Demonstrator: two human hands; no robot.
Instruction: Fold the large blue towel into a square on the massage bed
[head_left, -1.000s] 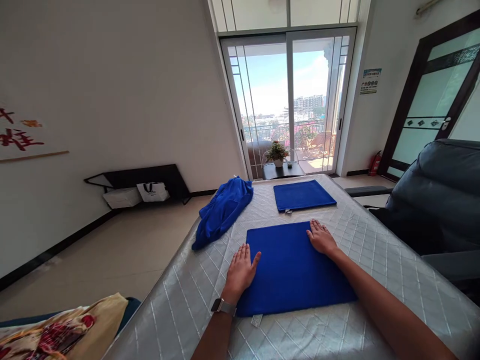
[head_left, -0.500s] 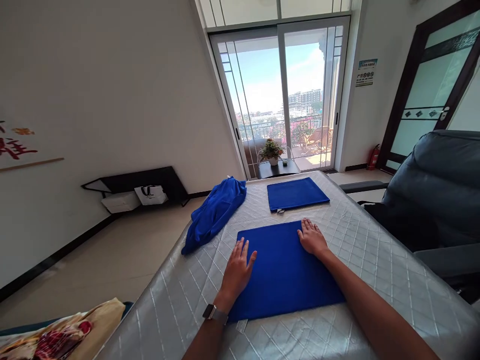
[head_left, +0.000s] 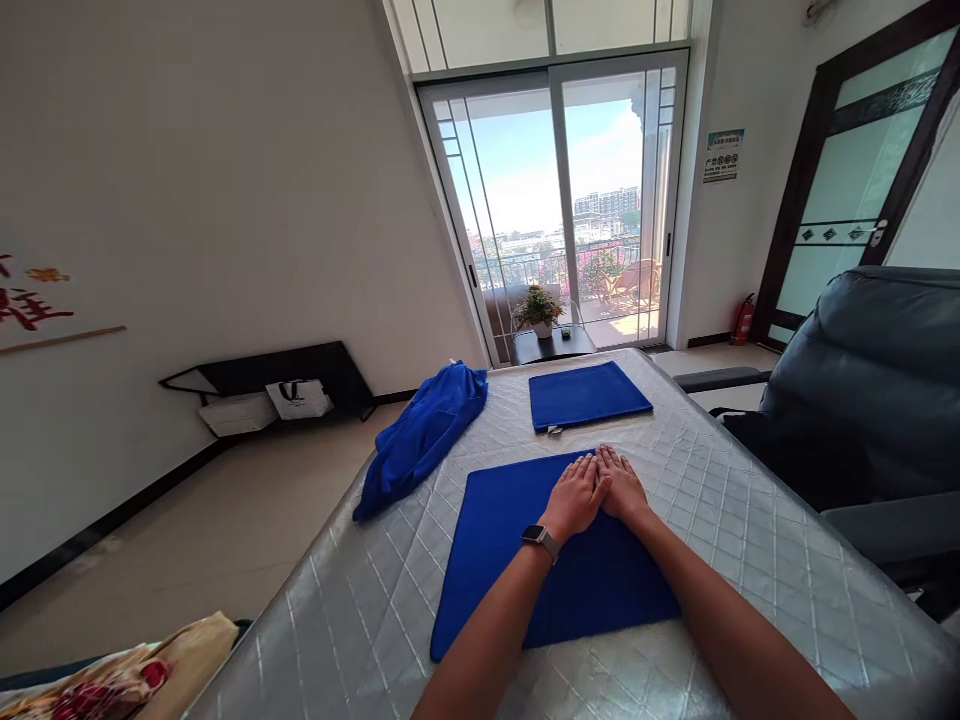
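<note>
A flat blue rectangle of cloth (head_left: 495,540), like a cushion cover, lies on the silver quilted surface (head_left: 360,590) in front of me. Both hands rest on it near its far right corner, side by side. My left hand (head_left: 576,492), with a watch on the wrist, lies flat with its fingers stretched out. Against it, my right hand (head_left: 621,484) is also flat, fingers extended. Farther off lies a second flat blue cloth piece (head_left: 589,395) with a small white tag. At the left edge a crumpled blue cloth (head_left: 424,430) is heaped.
A dark padded armchair (head_left: 862,380) stands to the right. Beyond the far edge are a small black table (head_left: 551,345) with a potted plant (head_left: 538,310) and a sliding glass door. Patterned fabric (head_left: 127,675) lies at lower left.
My left hand has slid right across the blue cloth, from its left edge to beside my right hand. The right hand stays near the far right corner.
</note>
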